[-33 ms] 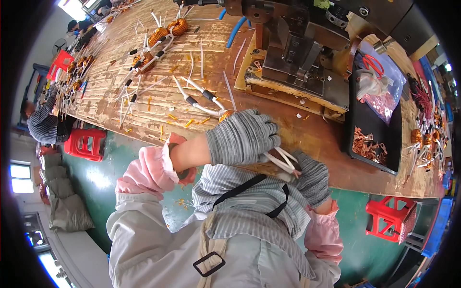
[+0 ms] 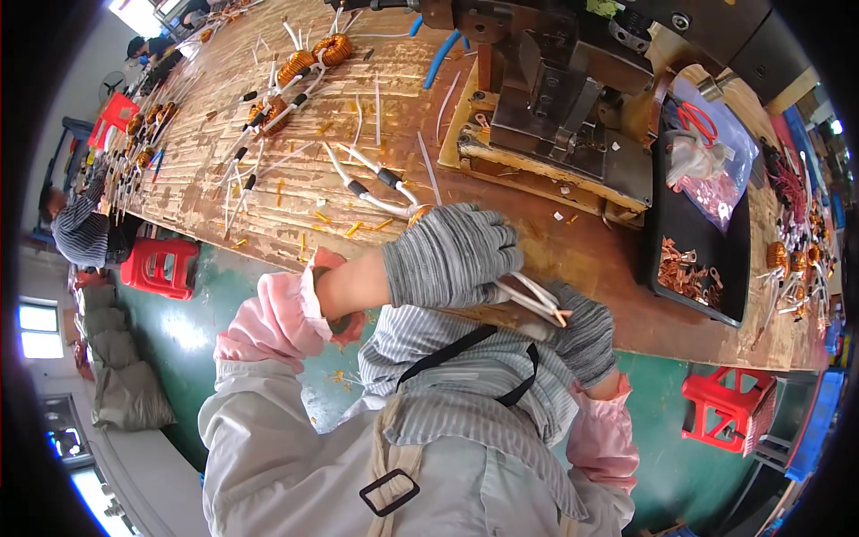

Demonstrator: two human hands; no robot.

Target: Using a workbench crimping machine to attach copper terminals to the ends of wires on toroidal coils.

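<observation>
My left hand (image 2: 455,258), in a grey striped glove, is closed palm-down at the table's front edge. A copper-wound coil (image 2: 419,214) shows beside its knuckles, mostly hidden under the hand. Two white leads with black sleeves (image 2: 360,188) run from the coil toward the far left. On the other side, several white wires (image 2: 528,295) come out from under the left hand and end in bare copper tips (image 2: 562,317). My right hand (image 2: 582,336), gloved too, is curled around these wires close to their ends; its fingertips are partly hidden.
A heavy metal press (image 2: 555,116) stands beyond my hands. To its right is a black tray (image 2: 698,300) with copper terminals (image 2: 687,273) and a plastic bag (image 2: 716,179). More coils (image 2: 295,67) and wire scraps lie left. Red stools (image 2: 159,267) and another person (image 2: 80,224) are farther off.
The bare copper tips of the white wires now show, where they were blurred by the right fingers before. My left hand has shifted very slightly.
</observation>
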